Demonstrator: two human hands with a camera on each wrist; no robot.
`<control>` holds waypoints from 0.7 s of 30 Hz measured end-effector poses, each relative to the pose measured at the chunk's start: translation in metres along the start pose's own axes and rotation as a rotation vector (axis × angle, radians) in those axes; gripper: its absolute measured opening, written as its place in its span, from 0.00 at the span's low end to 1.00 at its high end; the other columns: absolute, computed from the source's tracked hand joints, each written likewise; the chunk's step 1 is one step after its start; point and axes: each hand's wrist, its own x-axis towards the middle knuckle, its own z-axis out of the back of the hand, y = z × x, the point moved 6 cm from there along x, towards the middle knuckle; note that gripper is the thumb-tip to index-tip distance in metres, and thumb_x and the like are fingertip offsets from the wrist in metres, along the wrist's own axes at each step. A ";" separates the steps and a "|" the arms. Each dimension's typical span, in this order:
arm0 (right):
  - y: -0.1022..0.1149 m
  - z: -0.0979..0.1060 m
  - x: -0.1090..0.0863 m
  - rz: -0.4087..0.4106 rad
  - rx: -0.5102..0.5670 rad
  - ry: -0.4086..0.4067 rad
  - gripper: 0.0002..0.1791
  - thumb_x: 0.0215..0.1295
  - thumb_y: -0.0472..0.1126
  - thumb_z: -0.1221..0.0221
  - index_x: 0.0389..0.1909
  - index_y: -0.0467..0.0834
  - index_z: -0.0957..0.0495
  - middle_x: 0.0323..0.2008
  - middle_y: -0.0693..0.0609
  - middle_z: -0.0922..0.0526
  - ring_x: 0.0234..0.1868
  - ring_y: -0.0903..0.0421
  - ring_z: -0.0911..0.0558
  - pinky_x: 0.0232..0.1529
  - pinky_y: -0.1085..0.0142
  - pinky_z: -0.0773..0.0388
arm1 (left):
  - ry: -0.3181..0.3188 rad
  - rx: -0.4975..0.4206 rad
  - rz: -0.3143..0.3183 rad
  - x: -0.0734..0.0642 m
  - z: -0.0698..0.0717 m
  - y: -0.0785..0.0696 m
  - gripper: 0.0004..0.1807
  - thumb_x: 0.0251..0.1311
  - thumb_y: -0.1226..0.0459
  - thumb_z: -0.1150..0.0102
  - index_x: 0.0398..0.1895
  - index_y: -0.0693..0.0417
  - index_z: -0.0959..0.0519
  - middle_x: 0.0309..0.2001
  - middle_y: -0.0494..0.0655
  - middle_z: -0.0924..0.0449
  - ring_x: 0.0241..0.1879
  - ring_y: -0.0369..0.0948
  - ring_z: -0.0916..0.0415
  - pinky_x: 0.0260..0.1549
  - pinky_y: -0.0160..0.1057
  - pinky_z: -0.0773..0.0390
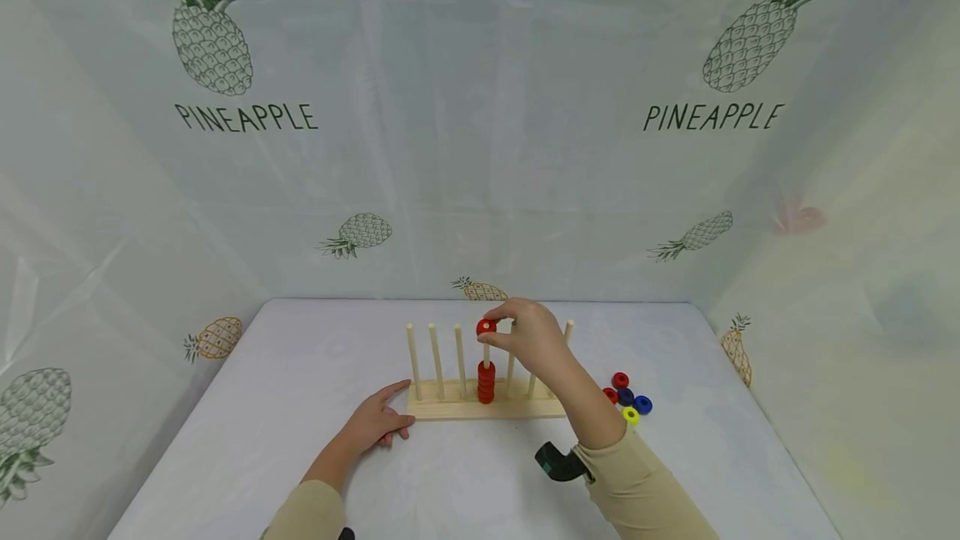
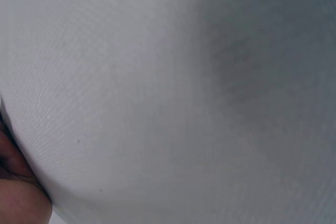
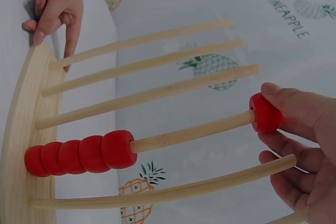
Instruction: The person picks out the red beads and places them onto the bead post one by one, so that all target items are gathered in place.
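My right hand (image 1: 534, 338) pinches a red bead (image 3: 266, 113) between thumb and fingertips, right at the top of a wooden peg. Lower on this same peg, several red beads (image 3: 91, 153) sit stacked down to the base. The pegs stand in a row on a pale wooden base (image 1: 487, 410). With thumb and forefinger my left hand (image 1: 372, 422) holds the left end of the base at its front and back corners, the other fingers curled under. Only a bit of the left hand (image 2: 21, 198) shows at the edge of the left wrist view.
Right of the base lie loose beads: a red one (image 1: 620, 380), a dark blue one (image 1: 626, 397), a blue one (image 1: 642, 405), a yellow one (image 1: 631, 415) and another red one partly behind the right arm. Pineapple-printed cloth (image 1: 480, 148) hangs behind the white table (image 1: 450, 482).
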 end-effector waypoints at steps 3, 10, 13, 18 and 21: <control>0.000 0.000 0.000 0.000 0.003 0.000 0.15 0.51 0.44 0.26 0.41 0.46 0.13 0.41 0.56 0.16 0.35 0.56 0.22 0.38 0.62 0.23 | -0.001 -0.003 0.003 0.001 0.000 0.001 0.41 0.59 0.65 0.33 0.74 0.60 0.43 0.20 0.50 0.18 0.10 0.33 0.35 0.13 0.31 0.32; 0.000 0.000 0.001 -0.002 -0.009 0.002 0.16 0.51 0.45 0.26 0.41 0.47 0.13 0.41 0.56 0.16 0.36 0.54 0.21 0.38 0.61 0.23 | 0.001 0.001 0.004 0.003 0.000 0.002 0.42 0.59 0.64 0.33 0.74 0.60 0.43 0.20 0.50 0.18 0.10 0.34 0.35 0.13 0.31 0.32; 0.000 0.000 0.002 -0.003 -0.016 -0.001 0.16 0.51 0.46 0.26 0.40 0.47 0.13 0.42 0.56 0.16 0.39 0.53 0.20 0.41 0.60 0.22 | 0.000 0.002 0.005 0.003 0.001 0.003 0.42 0.59 0.65 0.33 0.74 0.60 0.43 0.20 0.50 0.18 0.10 0.34 0.35 0.13 0.31 0.32; -0.001 0.000 0.002 -0.012 -0.012 0.004 0.16 0.51 0.47 0.26 0.40 0.47 0.13 0.41 0.56 0.16 0.41 0.52 0.19 0.43 0.59 0.21 | -0.003 0.002 0.008 0.003 0.000 0.003 0.42 0.59 0.65 0.33 0.74 0.60 0.43 0.20 0.50 0.18 0.10 0.34 0.35 0.13 0.31 0.32; -0.002 -0.001 0.003 -0.012 -0.014 0.010 0.16 0.51 0.48 0.26 0.40 0.48 0.13 0.40 0.57 0.16 0.40 0.52 0.19 0.42 0.59 0.22 | -0.005 0.007 0.010 0.003 0.000 0.003 0.42 0.59 0.64 0.33 0.74 0.59 0.43 0.20 0.50 0.18 0.10 0.33 0.35 0.13 0.31 0.32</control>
